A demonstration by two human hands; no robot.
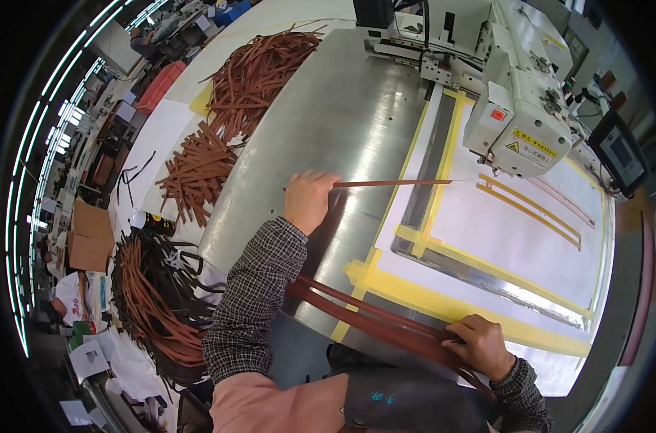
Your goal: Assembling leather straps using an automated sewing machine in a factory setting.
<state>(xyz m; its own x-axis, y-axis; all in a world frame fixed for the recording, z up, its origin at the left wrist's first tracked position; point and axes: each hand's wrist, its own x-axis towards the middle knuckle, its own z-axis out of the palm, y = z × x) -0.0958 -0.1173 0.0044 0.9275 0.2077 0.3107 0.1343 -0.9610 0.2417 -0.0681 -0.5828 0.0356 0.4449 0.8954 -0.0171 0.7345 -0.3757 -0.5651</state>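
My left hand (310,200) is closed on a narrow reddish-brown strip (393,183) above the metal plate. The strip stretches right, and a thin pale thread runs from its end toward the sewing machine head (526,137). Lower right, my right hand (483,346) pinches long reddish-brown straps (393,333) lying across the near edge of the work surface. Their left ends pass behind my left forearm. Under the machine head lies a white sheet (515,245) edged with yellow tape, with narrow strip-shaped outlines (534,216) on it.
Left of the metal plate (342,94) lie a heap of long brown strips (259,79) and shorter cut pieces (196,169). A bundle of black and brown straps (155,296) hangs nearer me, beside a dark spray can (153,222). A control screen (618,153) stands at right.
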